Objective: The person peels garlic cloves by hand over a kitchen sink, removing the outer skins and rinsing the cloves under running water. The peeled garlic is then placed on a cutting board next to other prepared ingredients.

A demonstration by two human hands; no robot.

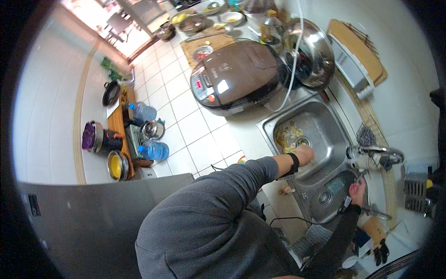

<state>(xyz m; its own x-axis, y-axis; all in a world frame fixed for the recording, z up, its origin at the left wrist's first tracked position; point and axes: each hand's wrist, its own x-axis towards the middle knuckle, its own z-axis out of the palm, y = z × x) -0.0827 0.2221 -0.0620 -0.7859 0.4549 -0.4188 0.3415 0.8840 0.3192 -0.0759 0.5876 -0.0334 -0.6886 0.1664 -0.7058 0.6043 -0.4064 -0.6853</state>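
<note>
My left hand [304, 155], with a black band at the wrist, reaches down into the large basin of the steel sink [329, 139]. It is beside the drain [302, 142] and wet yellowish food scraps [288, 134]. Its fingers point away from me and are hidden, so what they hold cannot be seen. Over the far edge of the small basin [315, 195], my right hand [357, 190] is close to the faucet [374, 157]. The fingers look curled, but blur hides whether they grip anything. A greenish patch [335, 186] lies in the small basin.
A brown rice cooker [240, 71] stands beside the sink, its white cable [296, 55] hanging near the basin. Behind it are a cutting board [209, 43], bowls and an oil bottle [271, 29]. A steel scouring pad [366, 135] sits by the faucet. Water jugs [153, 150] stand across the floor.
</note>
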